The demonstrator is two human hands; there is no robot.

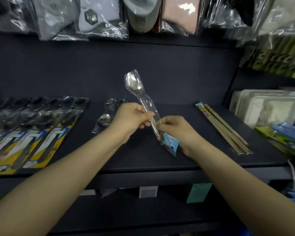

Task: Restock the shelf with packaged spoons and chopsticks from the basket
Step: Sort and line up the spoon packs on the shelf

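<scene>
A wrapped spoon [140, 103] is held above the dark shelf [177, 150], bowl tilted up and away. Its handle is pinched by the left hand [131, 120] at the middle and by the right hand [175, 128] nearer the blue card tag [170, 143] at the lower end. More wrapped spoons [106, 116] are laid on the shelf just behind the left hand. Packaged chopsticks [225, 128] are laid on the shelf to the right, well apart from the hands. Yellow-carded cutlery packs [34, 133] are ranged at the left. Bagged socks [99, 16] are hung above.
</scene>
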